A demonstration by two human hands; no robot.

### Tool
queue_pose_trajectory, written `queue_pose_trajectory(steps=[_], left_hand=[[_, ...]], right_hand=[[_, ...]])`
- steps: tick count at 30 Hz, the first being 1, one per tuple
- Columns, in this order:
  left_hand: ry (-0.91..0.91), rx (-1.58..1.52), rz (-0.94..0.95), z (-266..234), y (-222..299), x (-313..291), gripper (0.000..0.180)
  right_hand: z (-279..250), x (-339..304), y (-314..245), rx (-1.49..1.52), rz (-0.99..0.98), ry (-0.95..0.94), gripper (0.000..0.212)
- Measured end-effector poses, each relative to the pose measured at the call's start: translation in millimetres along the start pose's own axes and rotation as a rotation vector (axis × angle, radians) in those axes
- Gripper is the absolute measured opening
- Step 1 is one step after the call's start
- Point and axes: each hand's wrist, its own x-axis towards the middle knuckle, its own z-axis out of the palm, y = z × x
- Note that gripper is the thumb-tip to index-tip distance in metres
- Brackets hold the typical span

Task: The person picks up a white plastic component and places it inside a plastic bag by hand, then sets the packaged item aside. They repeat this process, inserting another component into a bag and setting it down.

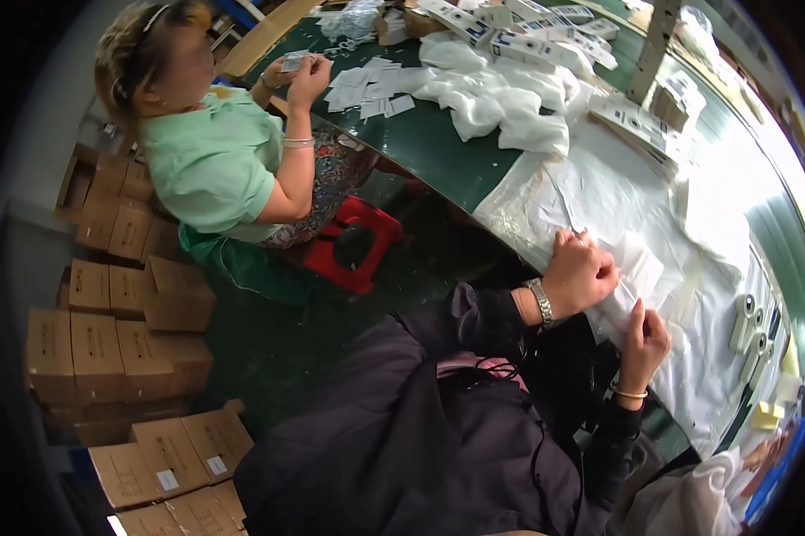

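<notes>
The left grip (581, 272), a silver watch at its wrist, is curled closed against the left side of a thin white bag (639, 268). The right grip (645, 344), below a gold bracelet, is narrow, thumb and fingertip pinching the bag's lower part. In this head view the bag lies between the two hands, near the front edge of the surface, above a clear plastic sheet (715, 237) spread there. To the right stand several white rounded devices (743, 323) in a cluster.

Farther up the green surface (447, 170) lie a heap of white pouches (509, 103), loose white cards (367, 87) and long printed white boxes (536, 46); a metal post (657, 54) rises beside them. At the left, a co-worker in a light green top (210, 165) holds a small packet (293, 61) in both hands, beside a red stool (362, 272). Brown cartons (121, 348) are stacked on the floor at the far left.
</notes>
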Motion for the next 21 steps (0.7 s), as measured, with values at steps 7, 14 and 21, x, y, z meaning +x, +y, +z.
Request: queue_pose_trajectory(steps=[7,14,21], left_hand=[[-0.126,0.012,-0.035,-3,0,3,0.025],[-0.179,0.119,0.000,-7,0,11,0.031],[-0.149,0.250,0.044,-17,15,15,0.053]], right_hand=[[2,7,13,-0.029,0.009,-0.023,0.037],[7,8,18,-0.171,-0.079,0.050,0.037],[11,0,4,-0.364,-0.170,0.129,0.024]])
